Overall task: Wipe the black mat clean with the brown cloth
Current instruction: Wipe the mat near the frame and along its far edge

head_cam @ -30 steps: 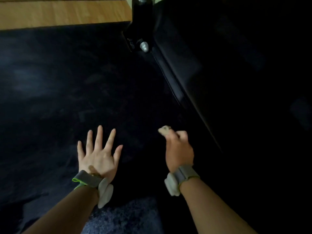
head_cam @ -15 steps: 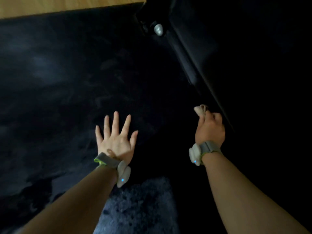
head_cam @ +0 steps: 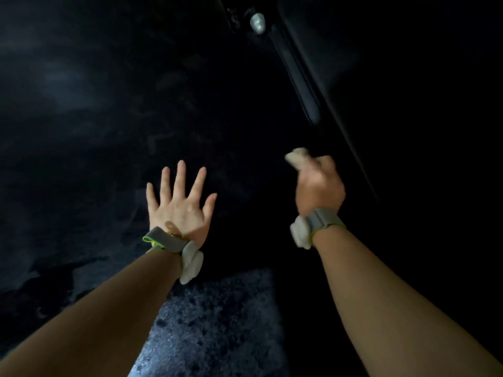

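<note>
The black mat (head_cam: 109, 118) fills most of the view, dark with faint pale smears. My left hand (head_cam: 179, 208) lies flat on it with fingers spread, holding nothing. To its right, my right hand (head_cam: 319, 189) is curled into a fist that grips the brown cloth (head_cam: 296, 159); only a small pale wad of cloth shows past the thumb side. The right hand is motion-blurred and sits close to the base of the dark furniture. Both wrists wear grey bands.
A black piece of furniture (head_cam: 381, 77) runs diagonally along the right side, with a silver foot (head_cam: 257, 23) at its far corner. A grey fuzzy patch (head_cam: 217, 322) lies between my forearms at the near edge.
My right hand with the cloth has moved right, toward the furniture base. The left hand stays flat and spread. The view has dropped, so the wooden floor at the top is gone.
</note>
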Tool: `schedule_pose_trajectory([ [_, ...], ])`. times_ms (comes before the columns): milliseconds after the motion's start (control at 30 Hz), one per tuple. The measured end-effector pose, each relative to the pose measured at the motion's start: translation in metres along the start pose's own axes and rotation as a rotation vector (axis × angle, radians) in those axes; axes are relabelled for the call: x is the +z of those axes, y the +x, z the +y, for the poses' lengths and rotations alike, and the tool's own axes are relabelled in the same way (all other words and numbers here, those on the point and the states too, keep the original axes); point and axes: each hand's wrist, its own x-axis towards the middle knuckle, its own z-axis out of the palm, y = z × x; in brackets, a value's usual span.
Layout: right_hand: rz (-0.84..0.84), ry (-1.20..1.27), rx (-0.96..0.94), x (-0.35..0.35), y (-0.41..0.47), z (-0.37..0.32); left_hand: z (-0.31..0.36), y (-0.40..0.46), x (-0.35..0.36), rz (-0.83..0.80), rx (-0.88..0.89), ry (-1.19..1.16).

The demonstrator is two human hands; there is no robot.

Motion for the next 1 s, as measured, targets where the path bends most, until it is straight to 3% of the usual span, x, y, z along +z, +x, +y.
schedule_pose_trajectory([
  [100,0.234,-0.332,-0.126,-0.004,0.022,0.014,-0.001,0.002,0.001,0.0,-0.009,-0.001],
  [300,0.36,-0.352,-0.066,0.024,0.013,0.012,-0.005,0.0,0.0,-0.015,-0.025,0.014],
  [400,0.204,-0.103,-0.049,0.032,0.006,-0.004,-0.005,0.001,0.0,-0.024,-0.032,0.004],
  [467,-0.009,-0.141,-0.298,0.048,-0.024,-0.025,-0.005,0.001,0.0,-0.01,-0.033,0.006],
  [500,-0.14,-0.137,-0.513,0.06,-0.038,-0.03,-0.005,0.001,-0.001,-0.004,-0.033,0.012],
  [567,-0.202,-0.216,-0.646,0.068,-0.037,-0.024,-0.006,0.003,0.0,-0.027,-0.035,0.013],
  [633,-0.097,-0.311,-0.592,0.049,-0.005,-0.018,-0.007,0.002,0.002,-0.043,-0.043,0.006],
  [700,0.05,-0.366,-0.344,0.026,0.027,-0.01,-0.007,0.002,0.003,-0.035,-0.037,0.012],
  [833,0.085,-0.528,-0.211,0.02,0.037,-0.005,-0.008,0.001,0.001,-0.065,-0.036,0.002],
  [1000,0.068,-0.515,-0.082,0.028,0.04,-0.008,-0.005,0.004,0.002,-0.058,-0.062,-0.004],
])
